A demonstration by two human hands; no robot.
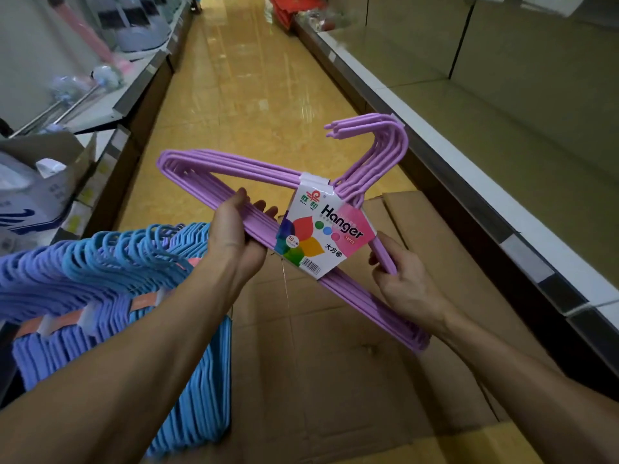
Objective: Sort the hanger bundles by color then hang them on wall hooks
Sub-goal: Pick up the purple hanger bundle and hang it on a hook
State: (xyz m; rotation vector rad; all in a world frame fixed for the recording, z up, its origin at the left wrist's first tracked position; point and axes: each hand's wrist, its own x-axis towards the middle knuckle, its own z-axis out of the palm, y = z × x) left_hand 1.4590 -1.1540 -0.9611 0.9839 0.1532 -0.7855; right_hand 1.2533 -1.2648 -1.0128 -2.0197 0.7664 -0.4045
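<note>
A purple bundle (254, 182) is being held up in mid-air over the aisle, above flattened cardboard (335, 346) lying on the floor (241, 78). It is being carried tilted, hooks pointing up and toward the right shelf (502, 135), label (321, 229) facing the camera; probably so the color and pack can be read before sorting.

The left hand (234, 229) is being closed round the bottom bars near the label's left edge, fingers wrapped from behind, thumb side toward the camera. The right hand (402, 283) is pinching the sloping shoulder bars just right of the label. Both grips are grasping the bundle; neither is released. Two holds well apart are likely being used to keep the banded hangers from twisting.

Blue bundles (134, 256) are being kept hanging at lower left, hooks over a rail or edge that cannot be made out; a paler periwinkle group (40, 289) is sitting just beside a brighter blue group, touching. This suggests sorting by color is being done already there, with purple not yet given a place.

No wall hooks are being seen clearly. The left shelf (127, 105) is carrying blurred goods and an open carton (50, 152).

Judgement: the sorting step is in hand; hanging is not yet being attempted for this bundle.
</note>
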